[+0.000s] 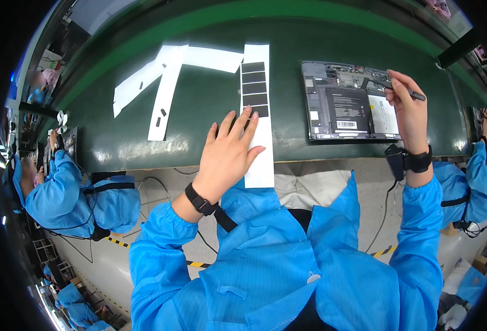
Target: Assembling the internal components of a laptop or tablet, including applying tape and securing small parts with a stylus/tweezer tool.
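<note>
My left hand (pixel 229 149) lies open, fingers spread, on a long white backing strip (pixel 260 163). Its fingertips touch the lowest of several black rectangular stickers (pixel 254 86) lined up on that strip. The strip's near end hangs over the table edge. On the right, my right hand (pixel 410 107) is closed around slim black tweezers (pixel 414 95), held above an uncovered laptop base (pixel 316 131). A small black piece (pixel 365 83) shows at the tweezers' tip, over the circuit board. A black battery (pixel 347 107) and a pale panel lie inside the base.
More white backing strips (pixel 169 91) with a few small black pieces lie at the left of the green table (pixel 205 96). Black wristbands circle both my wrists; a cord (pixel 384 212) hangs from the right one. Co-workers in blue sit at left (pixel 61 187) and right (pixel 478 176).
</note>
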Available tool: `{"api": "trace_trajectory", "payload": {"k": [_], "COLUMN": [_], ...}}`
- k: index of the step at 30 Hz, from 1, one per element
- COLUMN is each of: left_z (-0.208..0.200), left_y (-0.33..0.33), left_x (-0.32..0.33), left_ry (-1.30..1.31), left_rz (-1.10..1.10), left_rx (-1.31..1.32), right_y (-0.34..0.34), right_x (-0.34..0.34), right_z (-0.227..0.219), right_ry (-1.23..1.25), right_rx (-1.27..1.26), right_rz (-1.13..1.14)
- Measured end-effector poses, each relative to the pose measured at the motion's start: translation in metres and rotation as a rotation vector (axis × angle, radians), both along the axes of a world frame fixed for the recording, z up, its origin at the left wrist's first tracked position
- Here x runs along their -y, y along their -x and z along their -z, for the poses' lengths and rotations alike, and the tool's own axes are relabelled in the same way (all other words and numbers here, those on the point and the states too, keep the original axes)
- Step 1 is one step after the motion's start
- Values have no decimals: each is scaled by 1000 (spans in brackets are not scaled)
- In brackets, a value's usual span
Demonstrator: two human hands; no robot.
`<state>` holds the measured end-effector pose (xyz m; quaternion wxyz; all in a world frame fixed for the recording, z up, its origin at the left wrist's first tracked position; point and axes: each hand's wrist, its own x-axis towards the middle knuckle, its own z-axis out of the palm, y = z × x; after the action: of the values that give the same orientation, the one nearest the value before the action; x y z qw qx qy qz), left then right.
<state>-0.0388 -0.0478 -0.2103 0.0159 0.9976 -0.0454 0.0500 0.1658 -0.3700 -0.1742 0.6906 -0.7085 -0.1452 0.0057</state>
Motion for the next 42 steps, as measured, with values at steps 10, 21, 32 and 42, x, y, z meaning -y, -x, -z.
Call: {"api": "trace_trajectory", "payload": {"k": [10, 21, 32, 42], "left_z": [-55, -35, -18, -17], "left_y": [-31, -228, -243, -238], "left_x": [-3, 43, 42, 46], "left_ry": [197, 533, 740, 755], "left_rz": [86, 256, 250, 280], "left_rx": [-60, 32, -296, -311], "right_y": [-47, -63, -61, -60], "right_x": [-27, -41, -41, -40], "right_z": [9, 18, 18, 20], "right_ry": [57, 81, 80, 38], "right_rx": [-74, -247, -243, -242], "right_rz": [-230, -296, -286, -280]}}
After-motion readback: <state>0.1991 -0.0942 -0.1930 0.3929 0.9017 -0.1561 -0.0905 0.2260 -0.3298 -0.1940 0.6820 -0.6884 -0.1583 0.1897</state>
